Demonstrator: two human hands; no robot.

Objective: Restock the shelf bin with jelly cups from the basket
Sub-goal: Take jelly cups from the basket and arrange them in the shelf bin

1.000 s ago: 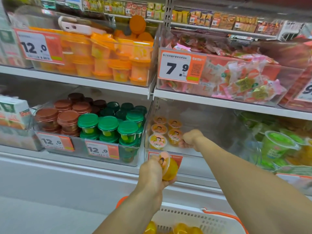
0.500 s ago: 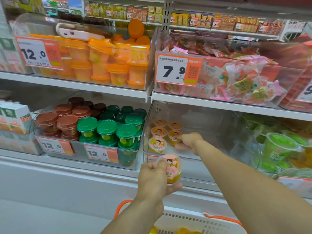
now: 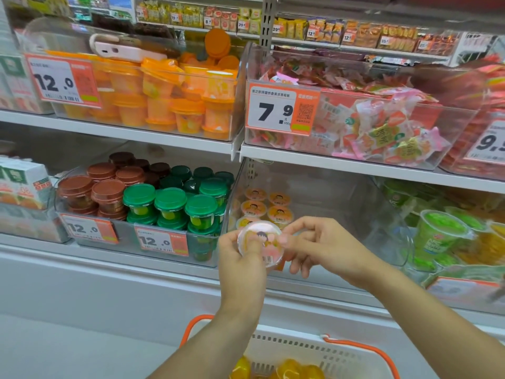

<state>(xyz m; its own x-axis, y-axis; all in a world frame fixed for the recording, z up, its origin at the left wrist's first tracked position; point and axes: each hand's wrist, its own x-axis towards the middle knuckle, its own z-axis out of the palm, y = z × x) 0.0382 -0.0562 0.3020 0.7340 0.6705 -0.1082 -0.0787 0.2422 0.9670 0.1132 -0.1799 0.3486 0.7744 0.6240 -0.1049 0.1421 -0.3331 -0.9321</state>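
Nearest to us, at the bottom edge of the view, sits the white basket (image 3: 314, 348) with orange handles, and we can see three or four yellow jelly cups (image 3: 289, 369) inside it, cut off by the frame. Above it, in front of the shelf, our left hand (image 3: 240, 265) grips one jelly cup (image 3: 261, 246) with its cartoon lid turned toward us, thumb laid across the lid and fingers curled behind; our right hand (image 3: 317, 246) pinches the cup's right rim between thumb and forefinger, the other fingers loosely bent. The cup is held just before the front wall of the clear shelf bin (image 3: 341, 214) on the lower shelf. In that bin we count five cups (image 3: 254, 207) with the same lid plainly, standing at the left end in two short rows, and a sixth may be half hidden behind the held one; the rest of the bin, to the right and toward the back, is bare clear plastic. Left of it a bin (image 3: 65, 203) holds green-lidded cups (image 3: 170, 199) and brown-lidded cups (image 3: 108, 190), stacked, too many to count surely, with two 12.0 price tags (image 3: 155, 240) on its front. Right of our bin lie green-topped cups (image 3: 442, 228). On the upper shelf, orange cups (image 3: 188, 113) fill one bin and wrapped pink sweets (image 3: 382, 132) fill another, tagged 7.9.
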